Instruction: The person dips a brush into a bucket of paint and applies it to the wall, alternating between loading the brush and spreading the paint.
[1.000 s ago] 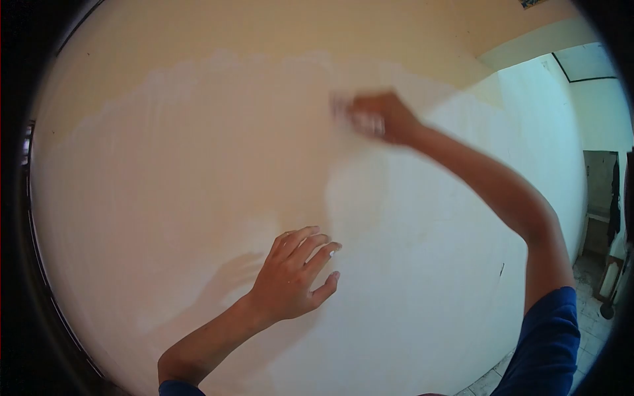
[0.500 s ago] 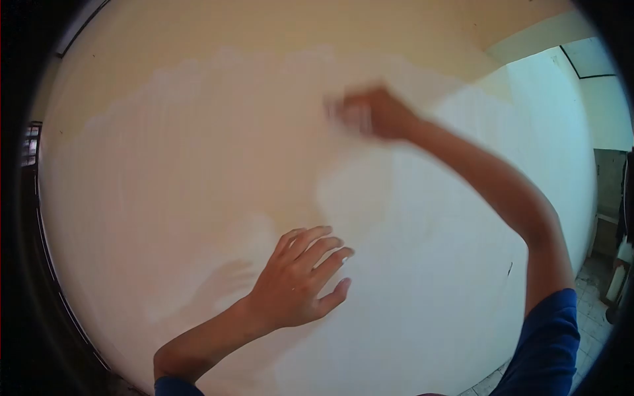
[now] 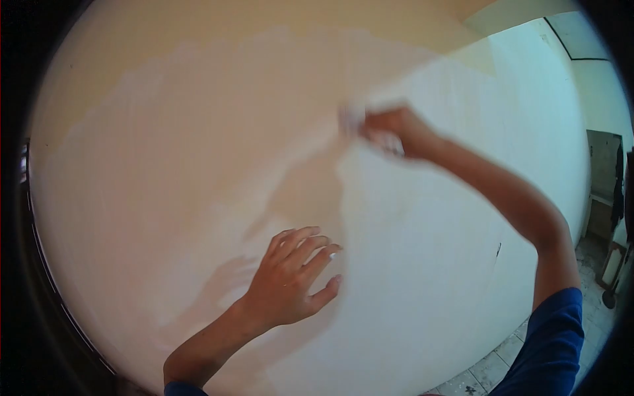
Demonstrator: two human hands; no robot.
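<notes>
A broad wall (image 3: 198,165) fills the view, with a whitish coat over its yellowish upper part. My right hand (image 3: 404,132) is raised at the upper middle, closed around what looks like a paintbrush (image 3: 352,121). Motion smears both, and the tool's pale end points left at the wall; whether it touches cannot be made out. Lower down, my left hand (image 3: 290,277) is open before the wall, fingers apart and slightly bent, holding nothing. A white spot shows near one fingertip. Shadows of my hands and arms fall across the wall.
A tiled floor (image 3: 492,371) with dark marks runs along the wall's foot at lower right. Beyond, a recess (image 3: 602,171) holds dark hanging items. A dark-framed opening (image 3: 26,162) lies at the left edge.
My right hand has moved slightly right and down with the brush-like tool. My left hand stays open in nearly the same place. The view has shifted slightly.
</notes>
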